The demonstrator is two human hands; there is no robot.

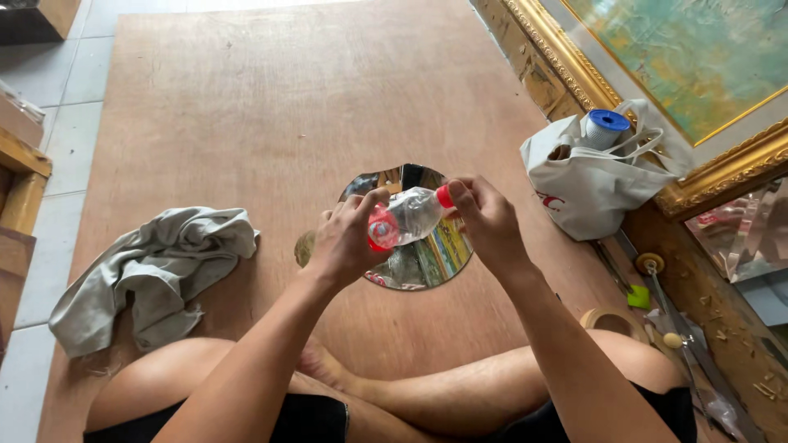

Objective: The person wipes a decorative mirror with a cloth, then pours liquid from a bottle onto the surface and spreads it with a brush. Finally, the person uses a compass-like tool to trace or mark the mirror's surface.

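Small clear plastic bottle (408, 216) held level above round mirror (410, 230); left hand (349, 242) wrapped round red-labelled body to steady it; right hand (486, 220) fingers (460, 197) pinched shut on red cap (444, 196); grey cloth (152, 271) well left of mirror, white tote bag (587, 176) right of it.

From my remote view: a brown plywood sheet (271, 107) covers pale grey floor tiles (70, 123). Daylight falls from the top. A gilt-framed painting (698, 57) leans at right; wooden furniture edges (20, 176) show at left.
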